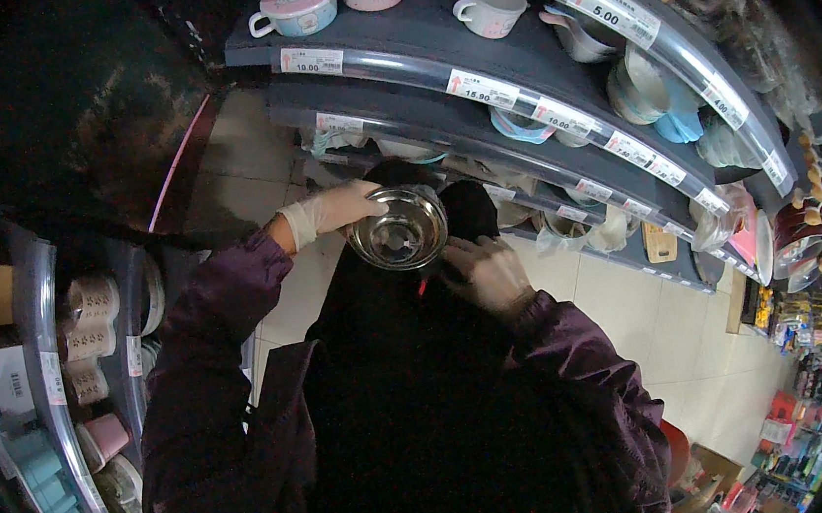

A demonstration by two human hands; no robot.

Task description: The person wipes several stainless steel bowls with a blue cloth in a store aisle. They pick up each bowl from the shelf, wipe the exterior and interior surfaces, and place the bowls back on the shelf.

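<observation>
A shiny round metal bowl (399, 229) is held in front of my body, its opening facing up toward the camera. My left hand (339, 208), in a thin pale glove, grips the bowl's left rim. At the bowl's lower right is my right hand (488, 273), also thinly gloved and slightly blurred, its fingers near the rim; whether they touch the bowl or hold something is not clear. Beneath the hands lies dark clothing, with a small red spot (423, 286) just below the bowl.
Ahead, curved-looking store shelves (392, 65) with price tags carry lidded bowls (299, 4), a white cup (491, 8) and more bowls. Another shelf (54, 365) at left holds a pink cup (106, 438) and boxes. A cardboard box (717, 468) stands at lower right on the tiled floor (624, 310).
</observation>
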